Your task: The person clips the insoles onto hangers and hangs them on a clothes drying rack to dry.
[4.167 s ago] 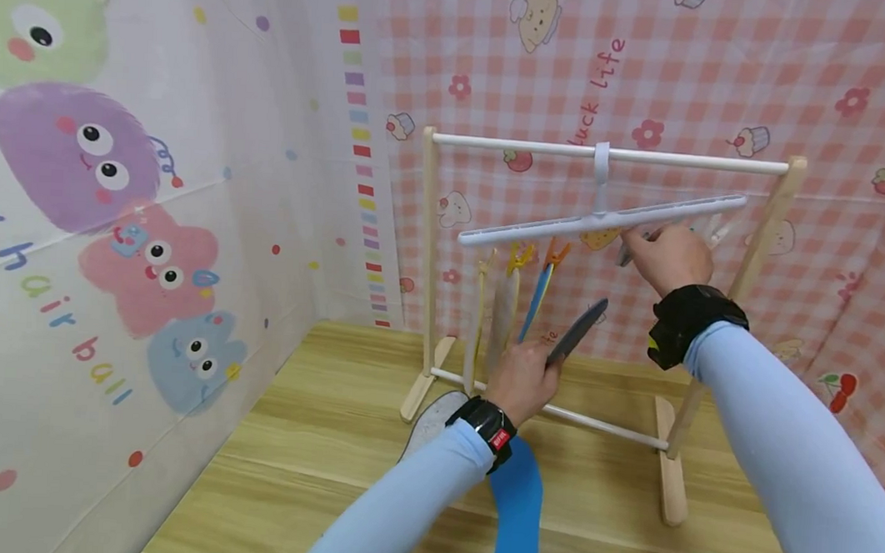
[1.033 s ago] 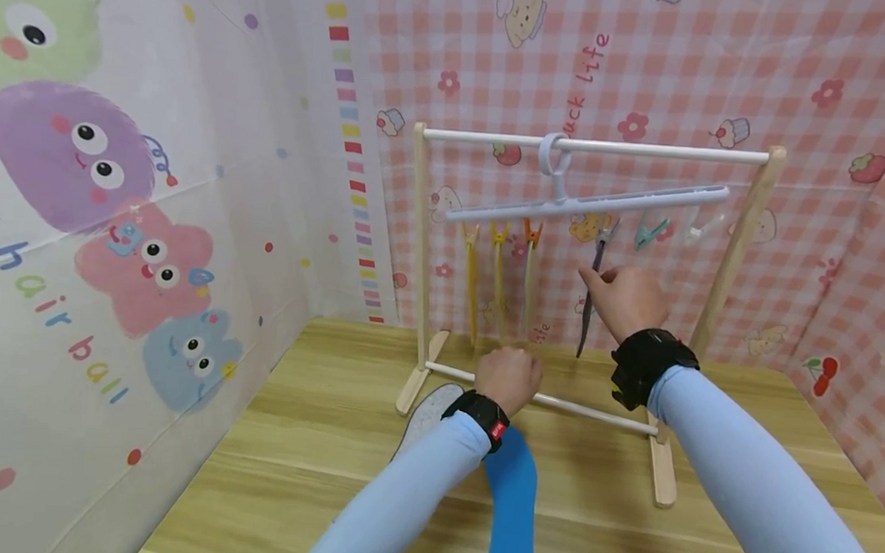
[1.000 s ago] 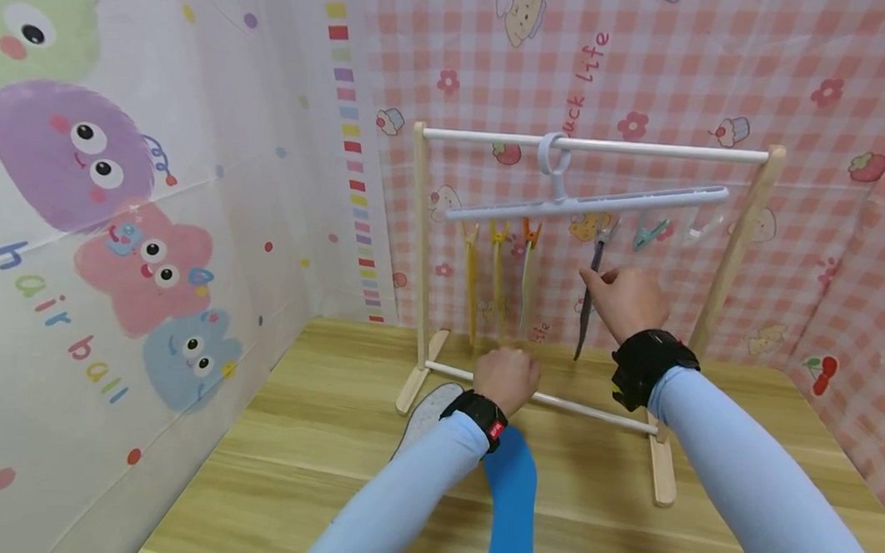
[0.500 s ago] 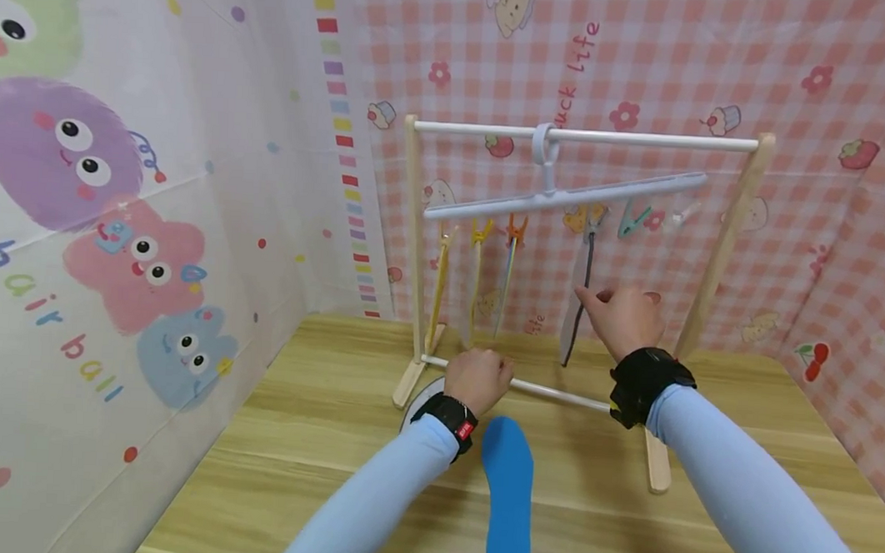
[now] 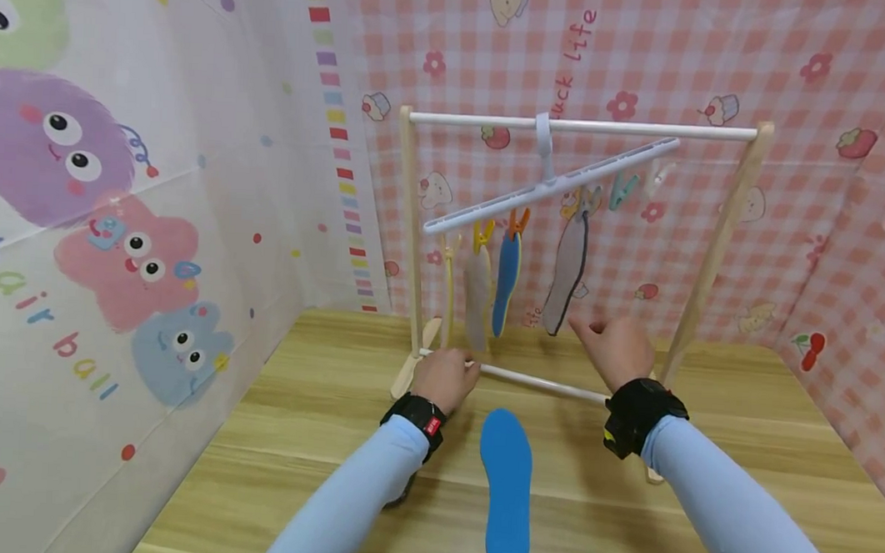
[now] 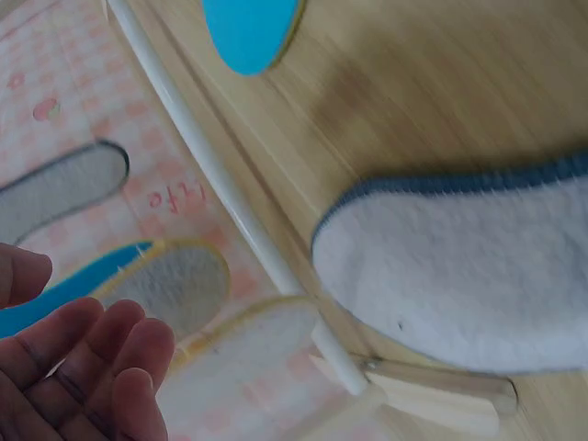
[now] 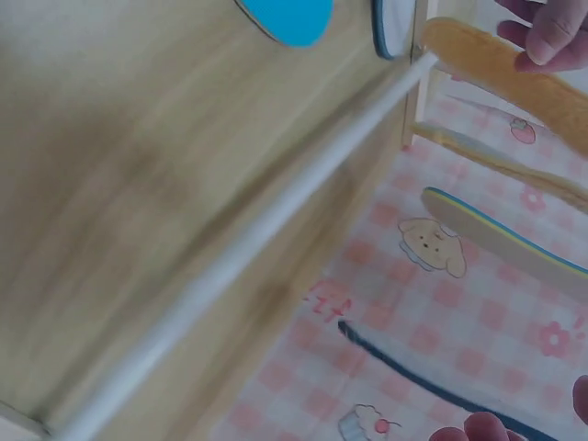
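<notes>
A grey insole with a dark edge hangs from a grey clip on the tilted white hanger. My right hand is beside that insole's lower end, thumb out, apparently gripping nothing. By the rack's lower left my left hand hovers, fingers loosely bent and holding nothing in the left wrist view. Near it a pale fuzzy insole with a dark edge lies on the table; in the head view my left hand and arm hide most of it. A blue insole lies on the table between my arms.
A rack with a white top rod and a white lower rod bears the hanger. Further left hang a blue insole and pale ones from clips. A teal clip and a clear clip hold nothing.
Earlier my left hand held the dark insole while my right hand worked at the clip. The insole now hangs free; my right hand has dropped, my left has moved left, and the hanger tilts more.
</notes>
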The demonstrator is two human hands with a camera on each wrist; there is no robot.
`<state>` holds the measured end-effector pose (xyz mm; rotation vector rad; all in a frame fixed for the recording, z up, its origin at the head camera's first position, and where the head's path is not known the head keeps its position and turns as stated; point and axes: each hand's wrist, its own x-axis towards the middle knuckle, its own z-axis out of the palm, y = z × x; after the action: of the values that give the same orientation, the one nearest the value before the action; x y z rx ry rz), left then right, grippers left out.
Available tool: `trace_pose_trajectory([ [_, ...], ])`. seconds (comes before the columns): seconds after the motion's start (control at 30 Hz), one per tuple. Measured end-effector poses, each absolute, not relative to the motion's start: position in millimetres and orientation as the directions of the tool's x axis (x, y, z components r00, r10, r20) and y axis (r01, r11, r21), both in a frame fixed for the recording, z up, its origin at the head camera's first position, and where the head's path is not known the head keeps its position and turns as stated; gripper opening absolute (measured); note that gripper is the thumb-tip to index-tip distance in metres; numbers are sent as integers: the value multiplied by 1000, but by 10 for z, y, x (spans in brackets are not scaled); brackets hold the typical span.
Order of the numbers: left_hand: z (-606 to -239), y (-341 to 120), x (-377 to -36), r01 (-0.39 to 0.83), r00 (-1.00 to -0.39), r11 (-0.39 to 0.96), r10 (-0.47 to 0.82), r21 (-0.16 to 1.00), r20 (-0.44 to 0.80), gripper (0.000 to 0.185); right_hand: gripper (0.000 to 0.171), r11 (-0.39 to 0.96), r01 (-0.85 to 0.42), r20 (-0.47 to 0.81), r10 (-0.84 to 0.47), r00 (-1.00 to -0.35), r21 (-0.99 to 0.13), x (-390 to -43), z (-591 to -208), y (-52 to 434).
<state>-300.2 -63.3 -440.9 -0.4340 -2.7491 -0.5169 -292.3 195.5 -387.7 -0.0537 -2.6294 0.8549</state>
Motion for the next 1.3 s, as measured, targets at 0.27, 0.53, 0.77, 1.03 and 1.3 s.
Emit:
trace_pose_trajectory([
  [0.27,-4403,-848,-3062,331,-902,889,198,317,384,22,60,804,-27,230,137,-963,-593,-2741,-4019,1997],
  [0.53,-4417,-942,-3046,311,-910,887,174,341,377,23,52,816,-12,202,129,-971,-578,-2497,-4134,1970],
  [0.77,-4407,-997,-3025,313,-902,889,169,333,397,25,53,798,29,116,124,-986,-602,-2345,-4207,1938],
  [1.03,-4454,-1077,-2955,299,-906,899,164,319,389,23,52,842,23,77,77,-994,-538,-2168,-4324,1948],
  [1.3,-4495,-1088,-2843,243,-947,931,167,273,274,29,61,881,51,16,66,-998,-471,-2070,-4401,2004],
])
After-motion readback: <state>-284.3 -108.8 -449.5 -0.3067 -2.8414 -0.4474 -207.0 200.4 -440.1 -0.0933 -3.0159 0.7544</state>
